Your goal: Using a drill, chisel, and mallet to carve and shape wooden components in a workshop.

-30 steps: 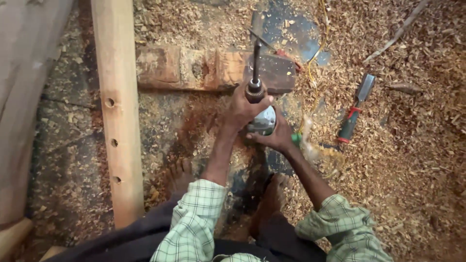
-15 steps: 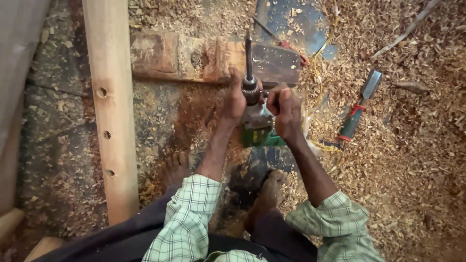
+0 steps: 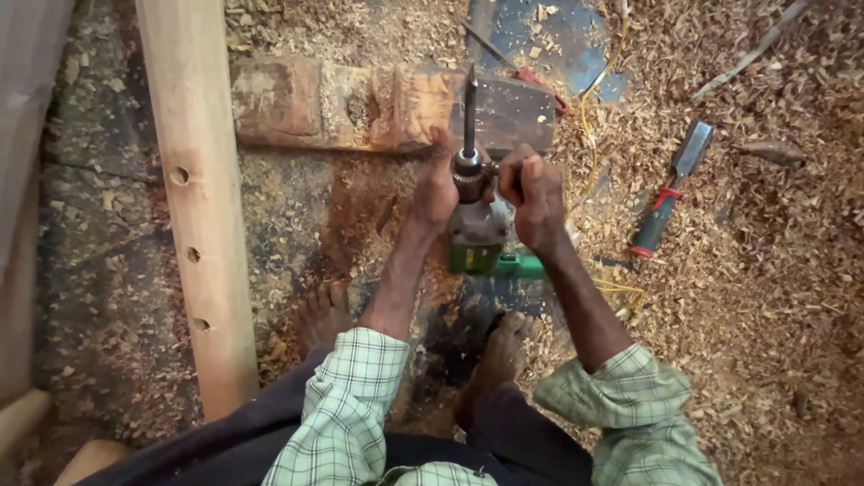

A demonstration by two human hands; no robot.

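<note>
Green-bodied power drill (image 3: pixel 477 236) held upright off floor, dark tapered bit (image 3: pixel 469 110) pointing away, metal chuck (image 3: pixel 468 173) gripped.

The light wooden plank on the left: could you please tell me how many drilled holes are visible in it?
3, all in the plank face: upper hole, middle hole, lower hole. More may lie beyond the frame's edge.

No packages, signs or screens are anywhere in sight from where I stand. I can make out no label either, not on any surface that faces up; any marking there might be is too small or too blurred to tell.
</note>
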